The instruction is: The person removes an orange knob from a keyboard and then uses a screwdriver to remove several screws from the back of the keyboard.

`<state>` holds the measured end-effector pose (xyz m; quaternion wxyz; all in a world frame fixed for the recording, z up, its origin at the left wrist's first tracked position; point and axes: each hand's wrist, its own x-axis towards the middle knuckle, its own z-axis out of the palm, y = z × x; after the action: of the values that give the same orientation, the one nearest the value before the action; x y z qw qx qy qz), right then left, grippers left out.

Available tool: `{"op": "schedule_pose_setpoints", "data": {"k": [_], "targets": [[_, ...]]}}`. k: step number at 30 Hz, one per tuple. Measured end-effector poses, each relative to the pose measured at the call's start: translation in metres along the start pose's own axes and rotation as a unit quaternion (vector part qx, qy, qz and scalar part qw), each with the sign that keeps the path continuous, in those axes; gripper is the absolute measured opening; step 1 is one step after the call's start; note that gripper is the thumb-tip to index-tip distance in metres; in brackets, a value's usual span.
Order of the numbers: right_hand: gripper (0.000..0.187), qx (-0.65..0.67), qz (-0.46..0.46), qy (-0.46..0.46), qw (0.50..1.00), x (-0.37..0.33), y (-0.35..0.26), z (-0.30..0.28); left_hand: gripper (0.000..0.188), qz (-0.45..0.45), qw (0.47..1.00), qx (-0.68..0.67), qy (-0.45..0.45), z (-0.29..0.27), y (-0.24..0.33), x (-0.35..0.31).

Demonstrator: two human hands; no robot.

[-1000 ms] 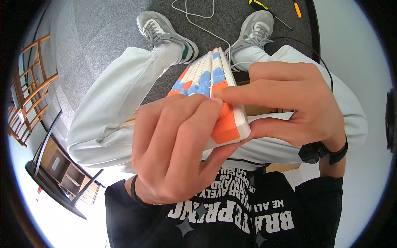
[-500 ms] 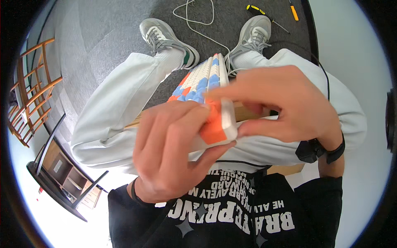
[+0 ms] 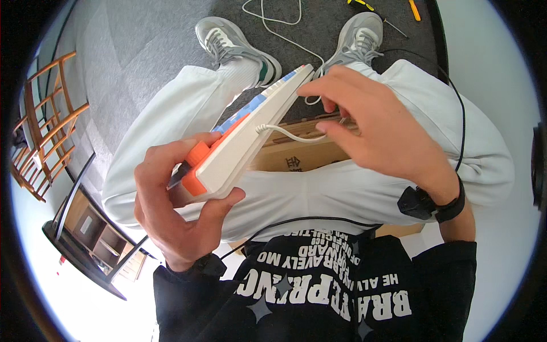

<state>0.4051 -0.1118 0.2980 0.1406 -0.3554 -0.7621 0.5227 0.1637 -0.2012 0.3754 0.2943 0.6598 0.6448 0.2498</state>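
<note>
The left hand [image 3: 171, 205] is clamped round the near end of a cream mechanical keyboard [image 3: 245, 142] tipped on edge over the lap. The right hand [image 3: 370, 125], fingers loosely spread, touches its far end beside the white cable [image 3: 285, 134], still plugged in. Cardboard box [image 3: 296, 157] beneath; grey carpet [image 3: 142, 45], wooden chair [image 3: 45, 114] leftward.

A flat brown cardboard box [image 3: 296, 157] lies across the seated person's lap, its top edge and a side panel with dark printed marks showing beneath a tilted keyboard. At lower left, a dark flat screen [image 3: 74, 196] stands edge-on atop a low wooden cabinet, its face turned away so that nothing on it can be seen.
</note>
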Motion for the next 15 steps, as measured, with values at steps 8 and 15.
{"op": "schedule_pose_setpoints", "data": {"k": [8,15], "targets": [[0.045,0.044,-0.041,0.025,0.998,0.014,-0.016,0.016,0.069,-0.033,0.999,-0.03,0.007,0.001,-0.002,-0.006],[0.043,0.019,-0.018,0.009,1.0,0.016,-0.02,0.013,0.061,0.02,1.0,0.019,0.007,-0.003,-0.009,0.001]]}}
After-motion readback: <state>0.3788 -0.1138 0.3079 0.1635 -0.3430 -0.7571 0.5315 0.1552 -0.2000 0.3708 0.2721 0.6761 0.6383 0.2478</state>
